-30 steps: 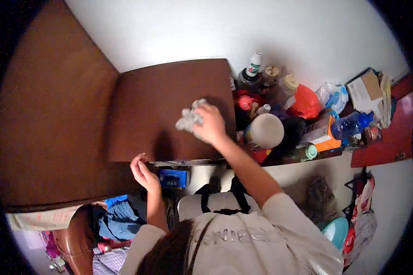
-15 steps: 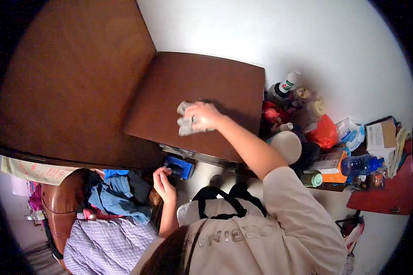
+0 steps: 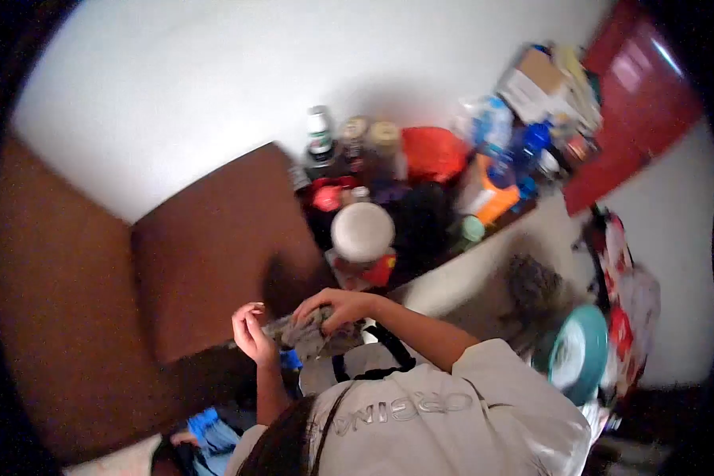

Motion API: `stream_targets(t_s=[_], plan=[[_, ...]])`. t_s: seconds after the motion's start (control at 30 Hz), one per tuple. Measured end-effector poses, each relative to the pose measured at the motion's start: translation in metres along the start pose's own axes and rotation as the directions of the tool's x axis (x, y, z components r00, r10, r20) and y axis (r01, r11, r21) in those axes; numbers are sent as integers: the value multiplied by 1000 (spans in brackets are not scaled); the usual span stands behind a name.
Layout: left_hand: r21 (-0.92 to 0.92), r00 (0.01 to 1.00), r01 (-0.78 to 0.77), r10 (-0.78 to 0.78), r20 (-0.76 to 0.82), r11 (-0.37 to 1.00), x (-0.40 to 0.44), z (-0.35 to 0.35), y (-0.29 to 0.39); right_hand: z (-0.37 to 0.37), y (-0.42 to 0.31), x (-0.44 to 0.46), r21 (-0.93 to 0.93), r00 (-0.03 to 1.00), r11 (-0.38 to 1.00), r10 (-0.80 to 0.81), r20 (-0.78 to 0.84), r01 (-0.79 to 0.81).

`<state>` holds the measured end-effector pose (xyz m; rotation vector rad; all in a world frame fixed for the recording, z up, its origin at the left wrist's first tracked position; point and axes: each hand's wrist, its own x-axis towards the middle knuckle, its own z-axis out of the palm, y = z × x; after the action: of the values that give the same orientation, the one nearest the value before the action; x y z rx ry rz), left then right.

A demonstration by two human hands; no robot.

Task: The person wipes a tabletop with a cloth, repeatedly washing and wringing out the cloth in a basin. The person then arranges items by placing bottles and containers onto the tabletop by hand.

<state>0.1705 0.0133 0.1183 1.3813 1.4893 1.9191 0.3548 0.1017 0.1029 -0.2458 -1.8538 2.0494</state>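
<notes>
My right hand [image 3: 337, 308] is closed on a crumpled grey cloth [image 3: 313, 329], held near the front of my body. To its left, my left hand [image 3: 254, 335] is raised with loosely bent fingers and nothing visible in it. Both hands are close to the front edge of a dark brown wooden top [image 3: 222, 254], which carries a soft shadow. The view is smeared by motion, so the cloth's folds are indistinct.
To the right of the brown top stand a white round lid [image 3: 362, 232], a white-capped bottle [image 3: 319, 135], a red plastic bag [image 3: 435, 155] and an orange box [image 3: 496, 194]. A teal basin [image 3: 579, 353] is at the lower right. Blue clothes [image 3: 214, 444] lie lower left.
My right hand has moved the cloth off the brown top and back toward my body. My left hand is closer to it. The view has swung right, bringing the basin into sight.
</notes>
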Motion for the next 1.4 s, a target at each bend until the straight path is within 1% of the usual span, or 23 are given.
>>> stream_targets(t_s=[0.1,0.13,0.2,0.23,0.27,0.37,0.47,0.5,0.6,0.67,0.73,0.83,0.93,0.97,1.03,1.1,1.13,1.17,1.2,1.23,1.33,1.37,1.4], plan=[[-200,954,-49,106,281,978,9,70,22,-17,-11,-82,438,881,867,-5,-473,239],[-226,919,-92,170,355,970,10,97,33,-25,-13,-97,894,915,199,-42,-401,401],[-317,868,72,97,487,946,-7,148,50,-30,1,-143,612,615,58,-63,-786,789],[-388,812,293,-12,584,874,-22,173,60,-36,9,-163,451,465,116,-155,-872,885],[-398,765,255,68,640,881,-33,196,65,-45,11,-182,267,300,158,-254,-919,951],[-417,573,86,297,764,905,-63,259,88,-19,-95,-233,237,247,72,-302,-921,969],[-415,412,243,294,862,877,-111,310,100,-13,-107,-302,-64,-8,131,-389,-921,989],[-406,354,236,311,882,883,-125,325,109,-7,-123,-318,-244,-181,112,-396,-900,963],[-288,101,221,272,957,932,-173,373,113,-10,-69,-411,-505,-461,210,-225,-858,837],[-334,-4,192,341,940,923,-206,412,110,1,-42,-460,-488,-502,265,-19,-865,832],[-282,-127,177,306,943,943,-231,443,114,16,-52,-485,-594,-612,274,-24,-790,756],[-308,-233,157,338,912,938,-259,476,122,29,-38,-519,-671,-686,244,-29,-727,701],[-355,-311,156,387,868,922,-288,497,120,44,-46,-530,-727,-852,453,182,-491,516],[-343,-337,173,383,860,923,-296,503,122,46,-40,-538,-721,-893,546,127,-432,427],[-300,-405,192,354,843,934,-314,520,123,46,-33,-554,-649,-947,693,182,-265,314],[-431,-412,176,464,784,885,-333,542,123,47,-17,-573,-460,-987,873,139,-84,162],[-492,-415,173,516,749,853,-345,555,123,46,1,-590,-140,-978,972,-171,117,-187],[-547,-403,210,582,707,810,-358,572,121,44,22,-610,252,-846,858,-498,189,-449],[-623,-409,182,634,656,761,-369,589,123,41,38,-627,615,-636,555,-764,111,-560],[-674,-422,138,659,623,726,-378,602,132,31,42,-643,411,-766,791,-582,274,-454],[-786,-468,138,739,484,603,-413,654,148,31,57,-683,614,-891,784,-340,301,-92],[-814,-472,167,770,430,557,-426,674,153,28,103,-705,918,-775,378,-613,153,-118],[-839,-471,196,799,374,508,-441,695,158,25,122,-718,891,-888,453,-398,229,27]])
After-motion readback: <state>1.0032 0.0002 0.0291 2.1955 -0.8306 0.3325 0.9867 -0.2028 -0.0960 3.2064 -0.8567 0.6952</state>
